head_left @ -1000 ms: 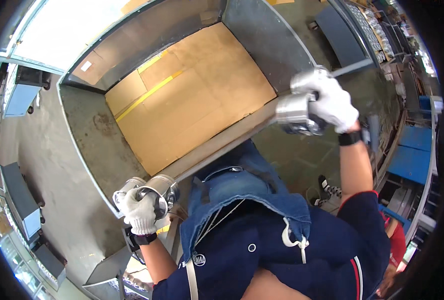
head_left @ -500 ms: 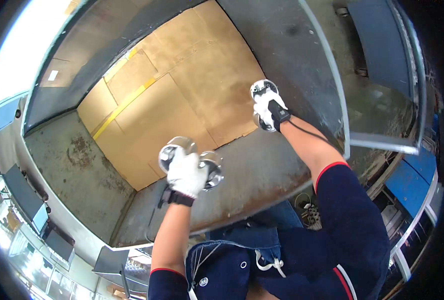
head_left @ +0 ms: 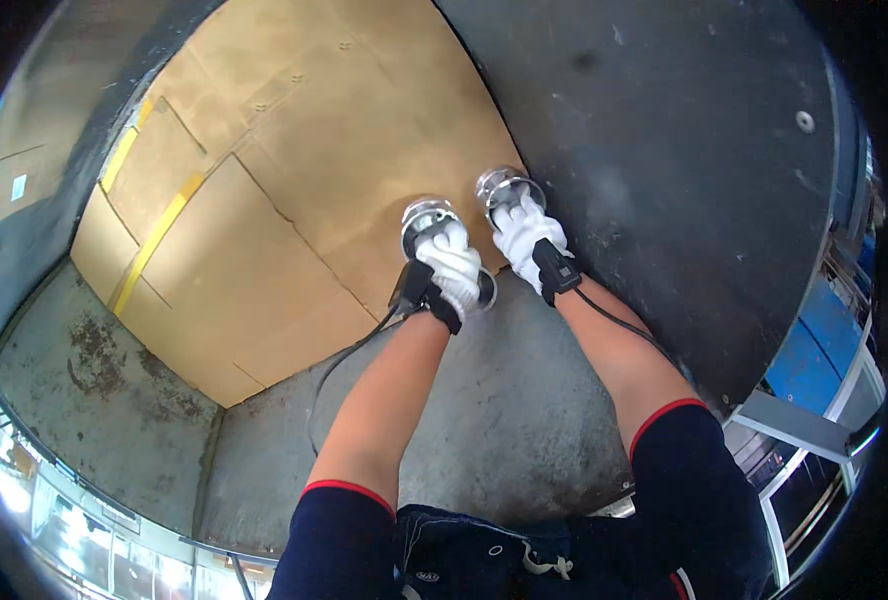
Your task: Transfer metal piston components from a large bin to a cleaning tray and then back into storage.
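My left hand (head_left: 452, 265), in a white glove, is closed on two shiny round metal parts, cup-shaped with open ends. One metal part (head_left: 422, 214) sits ahead of its fingers, over the cardboard; the other metal part (head_left: 488, 290) shows only its edge at the hand's right side. My right hand (head_left: 529, 238), gloved too, has its fingers curled into another shiny metal cup-shaped part (head_left: 494, 190). That part is at the right end of the cardboard sheet (head_left: 294, 190), close to the dark wall. Whether a further part is under the right hand is hidden.
A deep metal bin surrounds my hands: a dark right wall (head_left: 664, 180), a left wall (head_left: 39, 130) and a worn grey bottom (head_left: 504, 400). Yellow tape (head_left: 154, 240) runs over the cardboard. Black cables (head_left: 329, 385) trail from wrist-worn devices. Blue panels (head_left: 814, 345) stand outside, right.
I have leaned farther into the bin. My left hand has moved forward and right with its metal parts, close to my right hand. The right hand's second part no longer shows.
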### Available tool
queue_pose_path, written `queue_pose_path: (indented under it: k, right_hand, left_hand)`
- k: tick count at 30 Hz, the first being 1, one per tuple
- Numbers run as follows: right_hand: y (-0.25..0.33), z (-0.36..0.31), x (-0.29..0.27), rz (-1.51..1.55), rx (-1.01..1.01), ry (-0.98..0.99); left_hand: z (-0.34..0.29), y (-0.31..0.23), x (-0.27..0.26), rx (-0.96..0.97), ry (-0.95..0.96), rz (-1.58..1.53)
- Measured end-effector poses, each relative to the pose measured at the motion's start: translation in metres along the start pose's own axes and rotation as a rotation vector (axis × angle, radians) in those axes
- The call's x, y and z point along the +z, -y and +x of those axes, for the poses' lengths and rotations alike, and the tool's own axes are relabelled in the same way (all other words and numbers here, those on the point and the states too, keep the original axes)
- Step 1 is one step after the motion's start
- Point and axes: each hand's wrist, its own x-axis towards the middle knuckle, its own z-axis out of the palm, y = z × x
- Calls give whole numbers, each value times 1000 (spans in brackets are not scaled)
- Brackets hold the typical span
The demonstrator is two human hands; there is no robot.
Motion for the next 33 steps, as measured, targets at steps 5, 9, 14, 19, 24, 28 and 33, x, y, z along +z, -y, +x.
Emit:
queue_pose_path:
  k: [5, 9, 14, 19, 24, 28, 33]
  right_hand:
    - [14, 4, 11, 186, 131, -26]
    - [28, 5, 13, 462, 492, -193]
    - [69, -44, -110, 258, 366, 13]
    - [131, -107, -186, 668, 268, -301]
    - [205, -249, -247, 1008, 411, -719]
    - [299, -347, -221, 1059, 616, -898]
    - [451, -439, -170, 1321, 883, -698]
  left_hand:
    - [-3, -4, 13, 343, 239, 485]
    - [-37, -15, -18, 463, 66, 398]
    - [-137, -9, -112, 344, 283, 308]
    - [-229, -8, -220, 80, 438, 186]
    - [-303, -8, -313, -163, 267, 88]
    - [-355, -25, -357, 5, 53, -177]
    - [-422, -54, -384, 324, 144, -263]
